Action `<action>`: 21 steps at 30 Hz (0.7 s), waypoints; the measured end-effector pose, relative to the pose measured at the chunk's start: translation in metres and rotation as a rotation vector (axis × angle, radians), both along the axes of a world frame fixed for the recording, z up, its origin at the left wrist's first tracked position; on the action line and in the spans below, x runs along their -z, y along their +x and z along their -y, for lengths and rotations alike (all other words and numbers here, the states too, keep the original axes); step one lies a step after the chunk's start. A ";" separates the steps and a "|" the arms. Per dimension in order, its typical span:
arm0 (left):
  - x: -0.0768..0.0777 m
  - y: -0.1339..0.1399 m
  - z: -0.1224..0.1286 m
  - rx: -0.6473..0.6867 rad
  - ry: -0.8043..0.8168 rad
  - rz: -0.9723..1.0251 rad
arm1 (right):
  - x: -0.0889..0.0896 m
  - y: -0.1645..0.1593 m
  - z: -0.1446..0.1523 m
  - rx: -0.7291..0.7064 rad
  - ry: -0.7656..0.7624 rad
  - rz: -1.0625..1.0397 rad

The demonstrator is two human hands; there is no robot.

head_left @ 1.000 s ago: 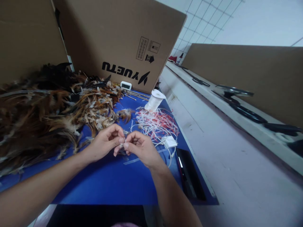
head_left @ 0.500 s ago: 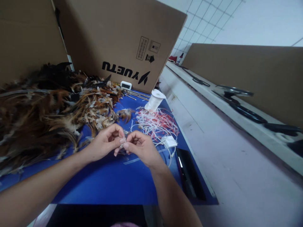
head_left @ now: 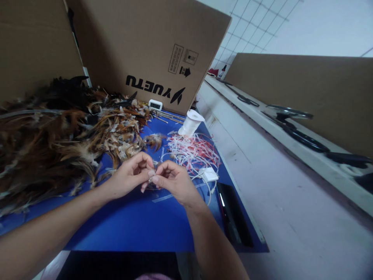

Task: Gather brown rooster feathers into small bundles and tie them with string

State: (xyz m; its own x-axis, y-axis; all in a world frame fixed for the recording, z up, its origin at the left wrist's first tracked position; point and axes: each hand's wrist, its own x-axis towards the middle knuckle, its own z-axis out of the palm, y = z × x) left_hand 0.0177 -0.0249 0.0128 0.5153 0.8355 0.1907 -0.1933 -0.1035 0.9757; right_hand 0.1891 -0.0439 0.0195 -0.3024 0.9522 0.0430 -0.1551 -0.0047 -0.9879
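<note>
My left hand and my right hand meet fingertip to fingertip over the blue tabletop. Both are closed in a pinch around something small and pale, mostly covered by the fingers, so I cannot make out what it is. Just beyond the hands lies a small tuft of brown feathers. To the left spreads a large heap of brown, black and cream feathers. A tangle of white and red strips lies beyond my right hand, with a white spool upright at its far side.
A white adapter with a cable and a dark, glossy flat object lie on the right. Thin sticks and a small white digital display sit before a large cardboard box. A ledge holds scissors.
</note>
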 end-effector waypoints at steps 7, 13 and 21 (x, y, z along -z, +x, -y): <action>0.000 -0.001 -0.002 0.048 0.002 -0.017 | 0.002 0.004 -0.001 -0.041 -0.034 -0.013; -0.001 -0.001 -0.002 0.088 -0.017 -0.038 | 0.000 0.005 -0.001 -0.081 -0.058 -0.002; -0.002 -0.002 -0.001 0.079 -0.042 -0.005 | 0.000 0.004 -0.001 -0.047 -0.062 -0.004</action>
